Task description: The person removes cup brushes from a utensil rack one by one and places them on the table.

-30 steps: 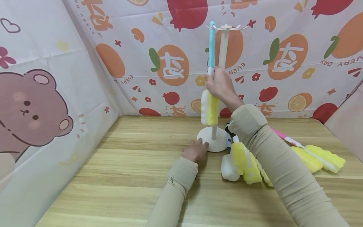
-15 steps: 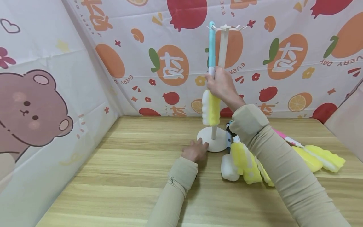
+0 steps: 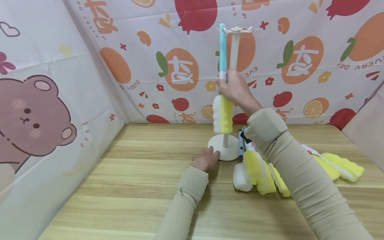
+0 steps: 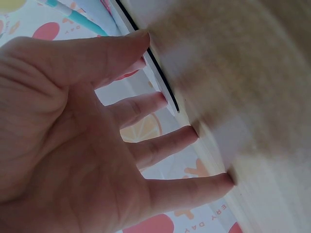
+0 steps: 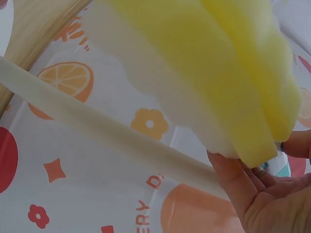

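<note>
My right hand [image 3: 237, 88] grips a sponge bottle brush [image 3: 222, 115] around its white lower handle, just above the yellow-and-white sponge head. The brush hangs upright, its turquoise handle top against a hook of the white stand [image 3: 235, 50]. Seen from the right wrist, the sponge head [image 5: 209, 73] fills the upper part and the stand's pole [image 5: 107, 128] runs behind it. With fingers spread, my left hand [image 3: 206, 160] touches the edge of the stand's round base [image 3: 217, 143]. In the left wrist view, several fingertips of the left hand [image 4: 97, 136] rest at the base rim and on the tabletop.
Right of the base lies a pile of sponge brushes [image 3: 265, 181], partly hidden under my right sleeve. Another brush with a yellow-and-white head [image 3: 342, 165] lies farther right. A fruit-print cloth [image 3: 180, 70] hangs behind the wooden table [image 3: 135, 186], and a bear-print cloth [image 3: 36, 116] stands at left.
The brush head shifts slightly against the pole while my right hand keeps its grip. My right forearm moves a little to the right. The left hand stays at the base.
</note>
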The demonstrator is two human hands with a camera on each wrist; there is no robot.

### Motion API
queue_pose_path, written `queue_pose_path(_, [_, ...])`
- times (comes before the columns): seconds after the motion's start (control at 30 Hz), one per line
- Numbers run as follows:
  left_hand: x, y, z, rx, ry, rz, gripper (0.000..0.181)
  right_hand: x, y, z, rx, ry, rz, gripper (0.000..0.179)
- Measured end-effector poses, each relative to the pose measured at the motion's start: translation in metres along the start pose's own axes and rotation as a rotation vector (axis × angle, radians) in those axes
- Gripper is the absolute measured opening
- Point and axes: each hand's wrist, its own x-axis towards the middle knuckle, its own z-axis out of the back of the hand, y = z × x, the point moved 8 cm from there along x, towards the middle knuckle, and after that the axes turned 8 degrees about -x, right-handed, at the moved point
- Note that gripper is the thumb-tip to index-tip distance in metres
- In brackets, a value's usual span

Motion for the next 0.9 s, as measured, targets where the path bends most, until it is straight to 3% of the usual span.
queue_pose_path(0.33, [-0.001, 0.004, 0.0, -0.017, 0.007, 0.014, 0.035, 0.001, 0.008, -0.018, -0.038, 0.079, 0.074, 0.027])
queue_pose_path(0.9, [-0.001, 0.0, -0.001, 0.003, -0.006, -0.01, 0.027, -0.009, -0.015, -0.028, -0.031, 0.106, 0.073, 0.027])
